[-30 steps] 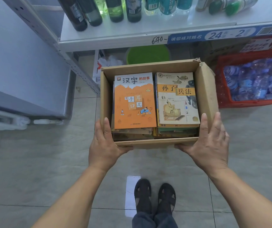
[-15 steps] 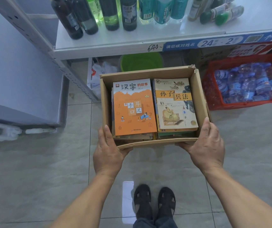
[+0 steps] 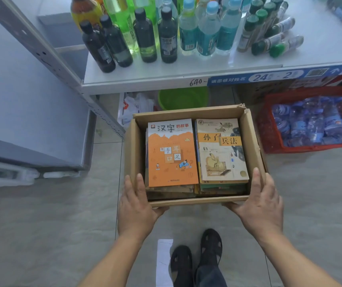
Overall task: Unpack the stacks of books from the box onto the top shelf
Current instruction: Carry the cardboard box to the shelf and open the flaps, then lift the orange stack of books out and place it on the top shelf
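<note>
Both hands' grip (image 3: 137,206) on box (image 3: 199,200)

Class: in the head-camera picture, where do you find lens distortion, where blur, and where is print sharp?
Head view: wide-angle lens leans the bottles and shelf post outward; the red crate of bottles looks smeared; the orange book title reads sharply.

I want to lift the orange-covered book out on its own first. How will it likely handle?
The orange book looks like a thin paperback, so it will probably flex if lifted by one edge. It seems light for its area. Its cover looks smooth, perhaps slippery. It lies flat on its stack in the cardboard box, so the top should lift freely.
</note>
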